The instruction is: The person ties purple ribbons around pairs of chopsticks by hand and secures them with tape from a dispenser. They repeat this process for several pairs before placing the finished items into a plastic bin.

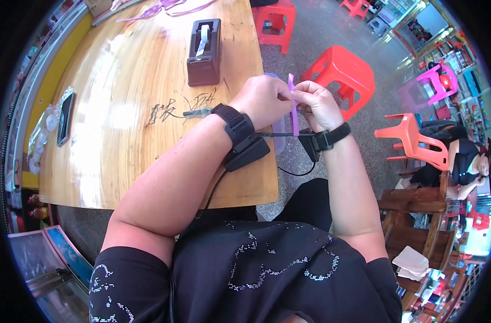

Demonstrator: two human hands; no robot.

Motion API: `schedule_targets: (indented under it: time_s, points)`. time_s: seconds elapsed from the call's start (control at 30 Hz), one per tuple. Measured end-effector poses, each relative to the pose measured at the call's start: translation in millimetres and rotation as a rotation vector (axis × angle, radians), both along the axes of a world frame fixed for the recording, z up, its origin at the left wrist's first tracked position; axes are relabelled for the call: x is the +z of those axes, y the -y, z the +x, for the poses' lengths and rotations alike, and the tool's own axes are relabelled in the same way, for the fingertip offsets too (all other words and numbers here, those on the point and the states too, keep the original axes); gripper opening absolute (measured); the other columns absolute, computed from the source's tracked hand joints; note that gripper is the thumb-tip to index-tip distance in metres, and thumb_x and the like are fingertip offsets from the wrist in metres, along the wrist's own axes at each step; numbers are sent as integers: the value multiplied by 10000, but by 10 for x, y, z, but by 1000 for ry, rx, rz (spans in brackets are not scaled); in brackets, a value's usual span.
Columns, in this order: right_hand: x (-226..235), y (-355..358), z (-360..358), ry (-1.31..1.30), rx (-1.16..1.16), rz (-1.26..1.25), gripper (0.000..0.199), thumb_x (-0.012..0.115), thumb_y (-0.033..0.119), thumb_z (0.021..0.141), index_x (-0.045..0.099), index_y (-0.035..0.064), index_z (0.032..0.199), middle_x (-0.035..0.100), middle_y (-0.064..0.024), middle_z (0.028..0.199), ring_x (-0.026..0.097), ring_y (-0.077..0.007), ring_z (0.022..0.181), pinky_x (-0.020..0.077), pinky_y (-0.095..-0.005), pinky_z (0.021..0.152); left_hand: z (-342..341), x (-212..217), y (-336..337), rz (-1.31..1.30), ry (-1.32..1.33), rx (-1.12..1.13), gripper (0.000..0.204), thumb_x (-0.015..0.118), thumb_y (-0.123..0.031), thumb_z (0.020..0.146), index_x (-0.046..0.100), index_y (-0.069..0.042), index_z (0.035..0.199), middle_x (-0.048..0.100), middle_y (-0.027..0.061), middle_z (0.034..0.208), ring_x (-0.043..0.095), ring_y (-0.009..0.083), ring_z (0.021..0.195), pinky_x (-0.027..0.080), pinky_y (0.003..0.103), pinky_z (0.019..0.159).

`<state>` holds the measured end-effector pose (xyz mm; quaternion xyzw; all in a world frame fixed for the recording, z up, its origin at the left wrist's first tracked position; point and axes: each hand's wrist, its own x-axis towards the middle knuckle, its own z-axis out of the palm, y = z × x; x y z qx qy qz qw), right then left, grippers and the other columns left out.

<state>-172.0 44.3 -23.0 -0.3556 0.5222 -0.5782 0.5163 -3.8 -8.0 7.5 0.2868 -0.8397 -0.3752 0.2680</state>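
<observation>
A narrow purple ribbon (295,121) stands upright between my two hands, just past the table's right edge. My left hand (262,101) pinches it from the left, with thumb and fingers pressed together. From the other side my right hand (322,105) closes its thumb and fingertips on the same ribbon. A short dark thin piece shows by the right fingers; its kind is unclear. Both wrists wear black straps with black devices. Beyond my left forearm, a black tape dispenser (204,59) with a roll in it stands on the table.
The wooden table (132,70) bears dark handwriting, a phone (66,119), a clear plastic bag (40,134) and more purple ribbon (167,7). A bluish container (278,141) is partly hidden below my hands. Red stools (346,72) and an orange chair (415,142) stand right; a person (466,161) sits beyond.
</observation>
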Motion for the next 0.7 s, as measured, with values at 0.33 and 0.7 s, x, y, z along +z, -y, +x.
schedule_targets:
  time_s: [0.33,0.7]
  points:
    - [-176,19,-54,88,-25,184,102,599,91,786,581,71,883,623,-29,825,550,-117,740,415,-260,670,-34,-88,32,-121,134,-101,196,555,-97,713,678,-58,861,646,145,820,620,304,780,497,350,725]
    - [-601,-435,217,249,-77,-203,206,511,65,872,591,8,1053,621,-78,1000,574,-141,890,444,-272,779,-45,-69,66,-44,216,-124,204,540,-108,723,684,-59,860,644,150,863,615,300,809,491,354,757]
